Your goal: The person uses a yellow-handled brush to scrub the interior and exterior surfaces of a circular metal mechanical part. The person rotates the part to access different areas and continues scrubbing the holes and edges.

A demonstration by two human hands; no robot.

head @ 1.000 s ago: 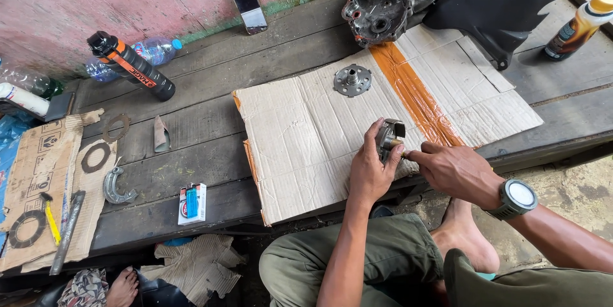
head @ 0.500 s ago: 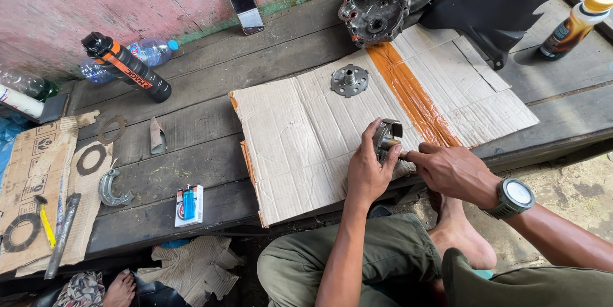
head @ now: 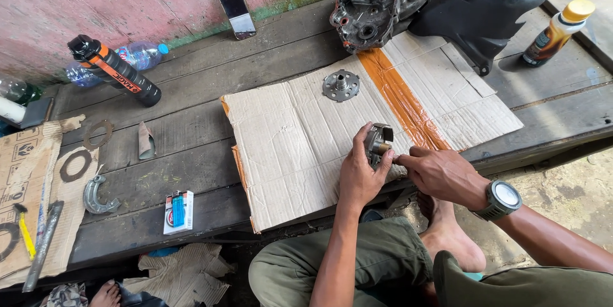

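Note:
My left hand (head: 359, 176) grips a small round metal engine part (head: 379, 141), holding it on edge over the flattened cardboard sheet (head: 287, 141). My right hand (head: 440, 173), with a watch on its wrist, touches the part's side with its fingertips. A flat round metal hub with holes (head: 340, 84) lies on the cardboard a little farther back. Beyond it sits a dark engine casing (head: 377, 3) beside a black plastic cover (head: 491, 0).
A wooden bench (head: 191, 134) carries a black and orange spray can (head: 115, 70), plastic bottles (head: 137, 56), a phone (head: 237, 11), an oil bottle (head: 557, 32), gaskets (head: 75, 165), a curved metal piece (head: 97, 196), a small box with a lighter (head: 178, 211) and hand tools (head: 41, 246) at left. A bare foot (head: 105, 294) shows below.
The view has shifted slightly. Both hands stay on the metal part; my right fingers have moved a little along its side.

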